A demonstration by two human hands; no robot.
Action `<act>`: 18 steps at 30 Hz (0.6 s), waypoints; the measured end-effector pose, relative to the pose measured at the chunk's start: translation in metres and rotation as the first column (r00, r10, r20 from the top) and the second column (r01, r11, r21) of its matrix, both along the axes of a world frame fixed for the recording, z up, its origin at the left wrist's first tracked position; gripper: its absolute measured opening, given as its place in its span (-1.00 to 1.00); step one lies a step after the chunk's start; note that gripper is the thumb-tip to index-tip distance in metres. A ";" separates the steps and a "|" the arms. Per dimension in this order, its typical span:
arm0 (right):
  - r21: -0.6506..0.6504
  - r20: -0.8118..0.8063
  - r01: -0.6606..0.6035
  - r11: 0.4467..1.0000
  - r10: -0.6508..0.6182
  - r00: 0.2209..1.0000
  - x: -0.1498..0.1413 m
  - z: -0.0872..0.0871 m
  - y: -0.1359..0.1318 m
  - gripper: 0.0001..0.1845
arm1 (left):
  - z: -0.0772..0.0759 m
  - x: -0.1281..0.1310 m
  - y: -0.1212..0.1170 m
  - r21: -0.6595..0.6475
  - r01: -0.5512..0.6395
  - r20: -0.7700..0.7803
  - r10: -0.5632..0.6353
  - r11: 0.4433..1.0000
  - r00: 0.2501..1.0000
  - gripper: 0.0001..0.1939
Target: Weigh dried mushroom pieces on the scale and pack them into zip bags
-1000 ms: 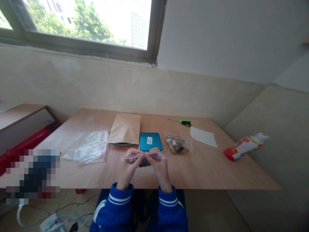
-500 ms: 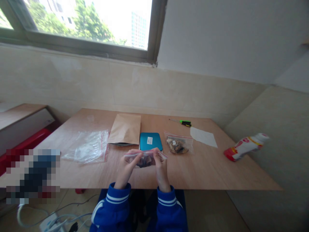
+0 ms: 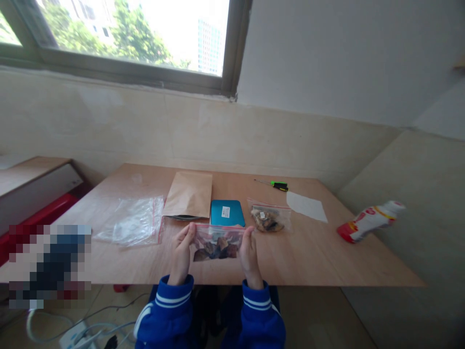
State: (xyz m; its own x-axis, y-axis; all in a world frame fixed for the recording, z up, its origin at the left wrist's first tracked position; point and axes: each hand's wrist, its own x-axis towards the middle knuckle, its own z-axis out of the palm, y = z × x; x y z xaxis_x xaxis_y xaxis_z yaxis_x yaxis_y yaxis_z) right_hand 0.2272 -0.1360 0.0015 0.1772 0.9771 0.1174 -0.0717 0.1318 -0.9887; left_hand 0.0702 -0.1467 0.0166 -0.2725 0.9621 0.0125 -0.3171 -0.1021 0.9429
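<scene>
The left hand (image 3: 181,248) and right hand (image 3: 249,249) pinch a filled, apparently sealed zip bag (image 3: 217,247); clear bags (image 3: 136,220) left of them look empty.

Near-edge tabletop (image 3: 323,259) lies open right of the hands (image 3: 249,252) — a teal box (image 3: 228,213) blocks ahead.

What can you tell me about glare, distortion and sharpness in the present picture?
In the head view, the window is overexposed, its sky bleached white; in the head view, the bottle looks slanted, probably wide-angle stretching; in the head view, the held bag shows its dark pieces, though fine detail is soft, and the label is unreadable.
</scene>
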 end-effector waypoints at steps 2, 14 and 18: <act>-0.031 -0.039 0.030 0.999 -0.031 0.999 0.000 -0.006 0.002 -0.23 | 0.000 -0.001 -0.001 -0.031 0.025 0.052 -0.023 0.999 0.998 -0.62; 0.003 -0.030 -0.282 0.959 0.282 0.959 0.016 0.004 0.001 -0.65 | -0.007 0.003 0.008 -0.037 0.011 0.141 -0.005 0.999 0.990 -0.52; -0.004 -0.129 -0.001 1.000 0.000 0.992 0.018 -0.002 0.008 -0.64 | -0.008 0.003 0.009 -0.072 0.197 0.099 -0.190 0.978 0.977 -0.35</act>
